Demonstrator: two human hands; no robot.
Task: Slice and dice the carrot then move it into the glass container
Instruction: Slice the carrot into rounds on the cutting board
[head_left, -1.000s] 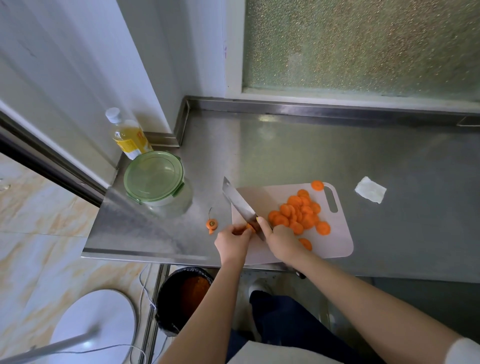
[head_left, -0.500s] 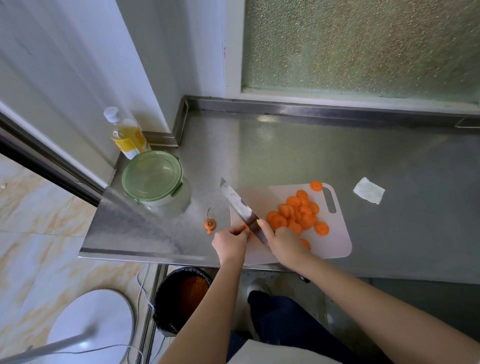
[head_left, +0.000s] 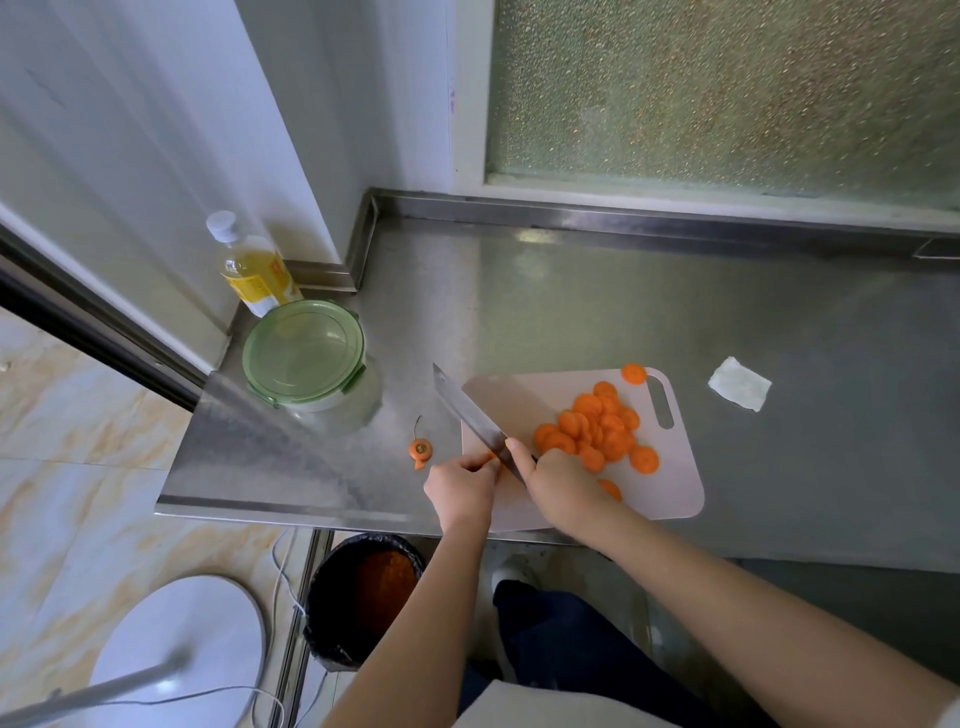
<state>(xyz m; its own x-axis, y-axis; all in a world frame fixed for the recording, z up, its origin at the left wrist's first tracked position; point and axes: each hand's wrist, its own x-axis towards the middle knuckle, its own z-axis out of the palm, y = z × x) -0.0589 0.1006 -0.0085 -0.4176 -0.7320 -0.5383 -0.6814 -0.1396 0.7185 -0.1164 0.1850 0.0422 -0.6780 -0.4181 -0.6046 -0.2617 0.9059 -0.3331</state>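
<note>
A pale cutting board (head_left: 670, 483) lies on the steel counter with a heap of round carrot slices (head_left: 597, 431) on its right half. My right hand (head_left: 558, 486) grips the handle of a cleaver (head_left: 470, 415), whose blade slants up to the left over the board's left edge. My left hand (head_left: 460, 486) pinches a small carrot stub (head_left: 493, 457) against the blade's left side; the stub is mostly hidden by my fingers. The glass container (head_left: 311, 364) with its green lid on stands left of the board.
A cut-off carrot top (head_left: 420, 450) lies on the counter (head_left: 571, 301) between container and board. An oil bottle (head_left: 249, 270) stands in the back left corner. A folded white tissue (head_left: 739, 383) lies right of the board. A black bin (head_left: 363, 597) sits below the counter's front edge.
Both hands stay at the board's left edge with the cleaver over the carrot stub; the blade shifts only slightly. The slice heap has not moved.
</note>
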